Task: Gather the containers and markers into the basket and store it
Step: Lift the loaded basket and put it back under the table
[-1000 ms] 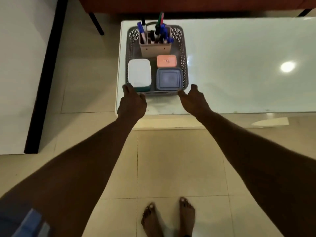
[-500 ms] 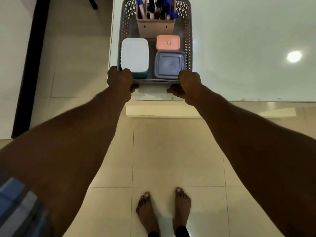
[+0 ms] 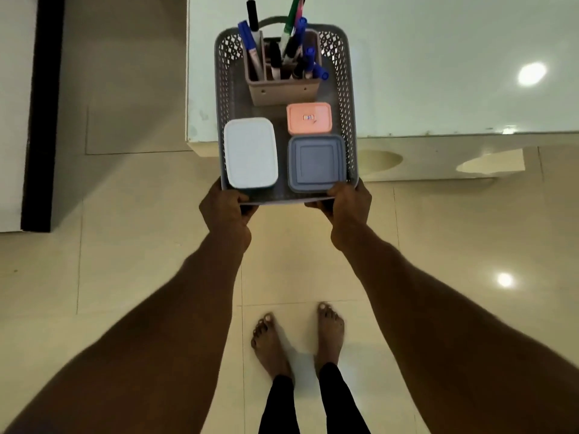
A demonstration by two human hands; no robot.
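A grey perforated basket point(image 3: 347, 98) hangs in the air, its near half past the table's front edge. My left hand point(image 3: 227, 211) grips its near-left corner and my right hand point(image 3: 347, 208) grips its near-right corner. Inside lie a white-lidded container point(image 3: 250, 151), a grey-blue square container point(image 3: 316, 162) and a small pink container point(image 3: 308, 118). At the far end stands a beige holder point(image 3: 283, 90) with several markers point(image 3: 250, 42) sticking up.
The glossy white table point(image 3: 438, 73) fills the upper right. A white panel with a black edge point(image 3: 40, 120) stands on the left. Beige floor tiles point(image 3: 125, 230) lie below, and my bare feet point(image 3: 297, 339) stand on them.
Both hands closed on the basket's near corners, then lifted it and drew it toward me, off the table's front edge.
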